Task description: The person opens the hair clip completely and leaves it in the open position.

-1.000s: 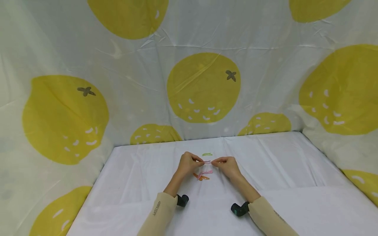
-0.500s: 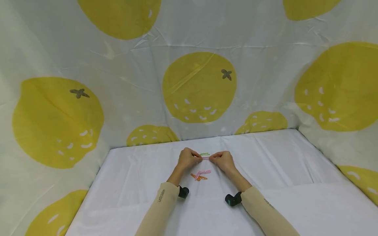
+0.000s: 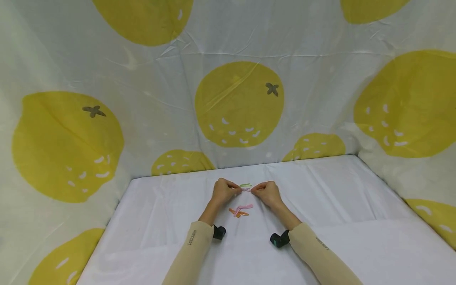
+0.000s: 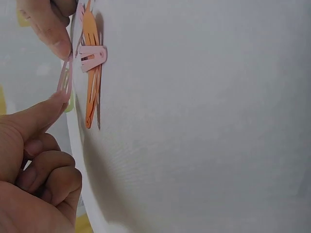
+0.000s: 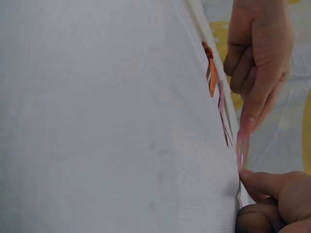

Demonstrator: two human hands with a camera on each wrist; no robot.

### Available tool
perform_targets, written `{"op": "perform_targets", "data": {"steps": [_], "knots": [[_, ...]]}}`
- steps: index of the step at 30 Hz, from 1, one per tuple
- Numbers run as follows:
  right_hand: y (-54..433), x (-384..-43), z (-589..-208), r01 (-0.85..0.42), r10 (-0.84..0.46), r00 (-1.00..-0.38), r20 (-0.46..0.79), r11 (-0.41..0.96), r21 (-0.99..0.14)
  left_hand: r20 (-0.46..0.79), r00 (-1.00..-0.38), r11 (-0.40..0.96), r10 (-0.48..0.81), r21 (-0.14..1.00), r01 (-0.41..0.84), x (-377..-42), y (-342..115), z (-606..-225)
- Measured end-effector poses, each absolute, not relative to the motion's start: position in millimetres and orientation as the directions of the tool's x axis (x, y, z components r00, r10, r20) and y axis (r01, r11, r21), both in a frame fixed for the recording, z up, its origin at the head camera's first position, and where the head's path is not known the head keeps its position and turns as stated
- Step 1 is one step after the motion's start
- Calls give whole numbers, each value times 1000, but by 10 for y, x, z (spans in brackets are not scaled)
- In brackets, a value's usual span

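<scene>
A pink snap hair clip (image 3: 246,190) is stretched between my two hands, low over the table. My left hand (image 3: 223,192) pinches one end between thumb and finger, and my right hand (image 3: 268,193) pinches the other. In the left wrist view the held clip (image 4: 66,80) shows its open slots, with fingertips at both ends. The right wrist view has the same clip (image 5: 243,149) upright between the fingertips. Just beyond it lies a green hair clip (image 3: 246,185). Nearer to me, a pink hair clip (image 3: 246,207) lies across orange hair clips (image 3: 243,214).
A white cloth covers the table (image 3: 320,190). Behind and beside it hangs a white curtain (image 3: 320,91) printed with large yellow fruit. Small black cameras (image 3: 276,240) stick out from both sleeves.
Both hands have moved slightly away from me with the pink hair clip, bringing it closer to the green one. The hair clips on the table lie as before; the view shifted a little.
</scene>
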State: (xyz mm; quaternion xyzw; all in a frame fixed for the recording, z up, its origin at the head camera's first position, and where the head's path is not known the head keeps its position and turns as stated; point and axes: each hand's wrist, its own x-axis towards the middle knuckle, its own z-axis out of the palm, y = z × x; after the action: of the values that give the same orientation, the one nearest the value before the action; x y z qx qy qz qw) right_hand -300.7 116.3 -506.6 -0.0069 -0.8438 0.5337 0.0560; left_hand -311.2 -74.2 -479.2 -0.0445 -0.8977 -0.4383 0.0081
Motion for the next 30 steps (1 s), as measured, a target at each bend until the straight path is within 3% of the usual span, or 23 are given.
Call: {"op": "perform_targets", "data": {"steps": [21, 30], "knots": [[1123, -3048, -5065, -39, 97, -991, 88, 423, -905, 115, -989, 637, 88, 757, 145, -3164, -724, -4832], [1133, -3053, -5081, -23, 105, -992, 71, 405, -914, 89, -995, 625, 51, 774, 101, -3155, -720, -4834]]}}
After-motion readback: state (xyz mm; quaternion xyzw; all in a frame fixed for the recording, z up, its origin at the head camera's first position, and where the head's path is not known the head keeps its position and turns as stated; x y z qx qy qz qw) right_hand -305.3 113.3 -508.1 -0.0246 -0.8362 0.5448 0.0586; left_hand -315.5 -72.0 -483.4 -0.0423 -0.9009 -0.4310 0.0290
